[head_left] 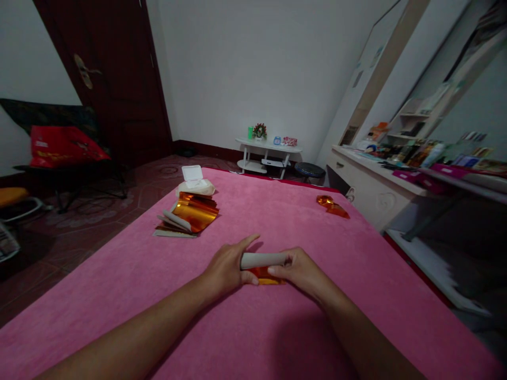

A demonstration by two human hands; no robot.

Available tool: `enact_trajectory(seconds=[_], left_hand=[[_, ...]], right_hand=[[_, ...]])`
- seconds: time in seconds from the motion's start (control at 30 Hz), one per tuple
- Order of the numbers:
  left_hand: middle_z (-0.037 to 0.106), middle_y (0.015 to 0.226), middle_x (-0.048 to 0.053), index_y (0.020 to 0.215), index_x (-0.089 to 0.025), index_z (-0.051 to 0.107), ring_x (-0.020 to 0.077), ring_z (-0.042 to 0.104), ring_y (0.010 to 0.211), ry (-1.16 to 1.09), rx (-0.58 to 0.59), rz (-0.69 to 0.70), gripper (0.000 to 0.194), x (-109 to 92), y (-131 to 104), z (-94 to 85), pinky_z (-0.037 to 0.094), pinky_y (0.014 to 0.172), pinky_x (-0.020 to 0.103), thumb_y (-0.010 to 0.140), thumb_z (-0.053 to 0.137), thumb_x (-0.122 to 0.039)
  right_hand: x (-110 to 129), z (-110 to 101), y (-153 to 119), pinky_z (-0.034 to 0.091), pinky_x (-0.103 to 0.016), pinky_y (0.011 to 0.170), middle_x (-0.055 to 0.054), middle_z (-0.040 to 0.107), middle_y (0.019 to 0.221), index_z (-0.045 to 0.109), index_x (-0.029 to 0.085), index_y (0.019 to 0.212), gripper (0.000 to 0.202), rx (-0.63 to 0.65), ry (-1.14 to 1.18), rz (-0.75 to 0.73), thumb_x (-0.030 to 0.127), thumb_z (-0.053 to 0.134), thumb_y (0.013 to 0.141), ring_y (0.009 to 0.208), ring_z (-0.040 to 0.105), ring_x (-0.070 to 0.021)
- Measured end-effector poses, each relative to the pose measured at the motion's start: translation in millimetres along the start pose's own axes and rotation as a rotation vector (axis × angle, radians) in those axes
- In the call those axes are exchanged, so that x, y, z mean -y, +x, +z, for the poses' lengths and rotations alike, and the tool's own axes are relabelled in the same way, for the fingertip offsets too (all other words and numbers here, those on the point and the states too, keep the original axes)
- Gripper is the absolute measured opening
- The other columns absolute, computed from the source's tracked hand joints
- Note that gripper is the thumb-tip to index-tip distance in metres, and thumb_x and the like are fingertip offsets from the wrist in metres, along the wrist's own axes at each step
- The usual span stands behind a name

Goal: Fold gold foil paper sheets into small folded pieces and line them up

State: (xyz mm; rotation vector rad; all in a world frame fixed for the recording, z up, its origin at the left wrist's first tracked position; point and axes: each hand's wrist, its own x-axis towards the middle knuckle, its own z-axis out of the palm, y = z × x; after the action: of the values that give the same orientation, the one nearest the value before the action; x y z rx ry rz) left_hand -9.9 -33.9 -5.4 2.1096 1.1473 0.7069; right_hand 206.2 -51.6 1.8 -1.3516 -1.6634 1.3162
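Observation:
Between my two hands is a sheet of shiny gold-orange foil paper (263,259), its greyish-white back curled over into a roll along the far edge. My left hand (226,269) is at the sheet's left end, thumb pressed on the gold side and index finger stretched away from it. At the right end, my right hand (298,270) pinches the sheet, thumb on top. A stack of similar foil sheets (195,214), some curled, lies ahead to the left. A crumpled or folded piece of gold foil paper (332,206) lies far to the right.
A pink cloth (130,285) covers the surface under my hands. Behind the stack sits a wipes pack (195,184) with its white lid raised. Farther off are a low white table (269,145), a round dark stool (309,170), a cluttered dresser (372,177) and a red bag (65,146).

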Motion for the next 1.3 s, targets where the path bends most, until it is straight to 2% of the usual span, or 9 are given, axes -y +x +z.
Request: enact_trajectory(seconds=[0.07, 0.23, 0.3, 0.4, 0.57, 0.73, 1.0, 1.1, 1.3], left_hand=[[0.067, 0.109, 0.009, 0.139, -0.024, 0.038, 0.0267, 0.063, 0.092, -0.153, -0.024, -0.028, 0.101, -1.7, 1.6, -1.2, 0.048, 0.077, 0.035, 0.051, 0.085, -0.043], [0.068, 0.084, 0.004, 0.142, -0.017, 0.029, 0.0168, 0.065, 0.071, -0.885, -0.222, -0.156, 0.093, -10.7, 6.1, -5.1, 0.05, 0.066, 0.027, 0.064, 0.079, -0.029], [0.069, 0.087, 0.005, 0.134, -0.016, 0.041, 0.0156, 0.066, 0.073, -1.041, -0.265, -0.187, 0.075, -15.9, 4.7, -3.2, 0.05, 0.068, 0.026, 0.069, 0.076, -0.029], [0.07, 0.099, 0.012, 0.107, -0.01, 0.062, 0.0186, 0.067, 0.084, -1.146, -0.172, -0.176, 0.045, -26.7, -0.4, 5.6, 0.05, 0.079, 0.029, 0.07, 0.076, -0.031], [0.072, 0.085, 0.008, 0.087, -0.009, 0.069, 0.0178, 0.066, 0.073, -1.16, -0.178, -0.148, 0.037, -43.0, -4.3, 21.2, 0.052, 0.073, 0.029, 0.061, 0.082, -0.033], [0.07, 0.072, 0.009, 0.079, -0.007, 0.07, 0.0134, 0.061, 0.057, -1.14, -0.197, -0.175, 0.036, -40.7, -2.7, 21.2, 0.047, 0.055, 0.024, 0.061, 0.081, -0.036], [0.07, 0.067, 0.008, 0.072, -0.007, 0.07, 0.0112, 0.058, 0.053, -1.042, -0.282, -0.204, 0.033, -31.1, -1.3, 5.1, 0.041, 0.052, 0.021, 0.06, 0.082, -0.036], [0.067, 0.059, 0.006, 0.063, -0.009, 0.067, 0.0105, 0.055, 0.049, -0.952, -0.293, -0.187, 0.033, -26.1, -0.8, -2.2, 0.04, 0.05, 0.021, 0.065, 0.077, -0.041], [0.058, 0.045, 0.005, 0.049, -0.011, 0.06, 0.0099, 0.05, 0.042, -0.83, -0.331, -0.203, 0.053, -14.0, 0.6, -10.8, 0.035, 0.046, 0.021, 0.082, 0.056, -0.051]], right_hand=[[2.4, 4.0, -1.8, 0.035, -0.02, 0.048, 0.003, 0.056, 0.052, 0.068, 0.011, 0.064, 0.023, -0.036, 0.016, -0.01, 0.034, 0.071, 0.066, 0.049, 0.047, -0.0095], [15.5, 16.1, -6.0, 0.047, -0.026, 0.061, -0.003, 0.069, 0.071, 0.074, 0.012, 0.086, 0.029, -0.288, 0.255, -0.102, 0.035, 0.072, 0.068, 0.062, 0.06, -0.0152], [18.3, 22.2, -7.3, 0.049, -0.028, 0.064, -0.005, 0.07, 0.077, 0.073, 0.012, 0.089, 0.031, -0.392, 0.313, -0.121, 0.035, 0.072, 0.069, 0.067, 0.062, -0.0174], [18.3, 33.6, -9.6, 0.049, -0.029, 0.064, -0.006, 0.071, 0.079, 0.073, 0.012, 0.09, 0.032, -0.488, 0.346, -0.122, 0.037, 0.073, 0.07, 0.07, 0.063, -0.0192], [18.3, 51.2, -14.2, 0.046, -0.025, 0.056, -0.003, 0.067, 0.072, 0.072, 0.013, 0.087, 0.029, -0.539, 0.374, -0.133, 0.039, 0.071, 0.072, 0.062, 0.059, -0.0163], [18.9, 56.2, -15.7, 0.041, -0.022, 0.047, 0.0, 0.061, 0.06, 0.07, 0.013, 0.078, 0.027, -0.562, 0.383, -0.138, 0.039, 0.071, 0.073, 0.052, 0.051, -0.012], [17.3, 50.3, -13.2, 0.051, -0.028, 0.065, -0.005, 0.071, 0.078, 0.073, 0.013, 0.088, 0.031, -0.52, 0.415, -0.126, 0.038, 0.074, 0.069, 0.071, 0.063, -0.0193], [15.4, 46.1, -11.5, 0.051, -0.03, 0.068, -0.005, 0.071, 0.077, 0.073, 0.014, 0.088, 0.029, -0.474, 0.439, -0.136, 0.035, 0.075, 0.068, 0.072, 0.063, -0.02], [7.8, 38.5, -10.0, 0.05, -0.031, 0.067, -0.004, 0.07, 0.076, 0.074, 0.013, 0.087, 0.029, -0.472, 0.404, -0.134, 0.034, 0.077, 0.067, 0.072, 0.063, -0.0203]])
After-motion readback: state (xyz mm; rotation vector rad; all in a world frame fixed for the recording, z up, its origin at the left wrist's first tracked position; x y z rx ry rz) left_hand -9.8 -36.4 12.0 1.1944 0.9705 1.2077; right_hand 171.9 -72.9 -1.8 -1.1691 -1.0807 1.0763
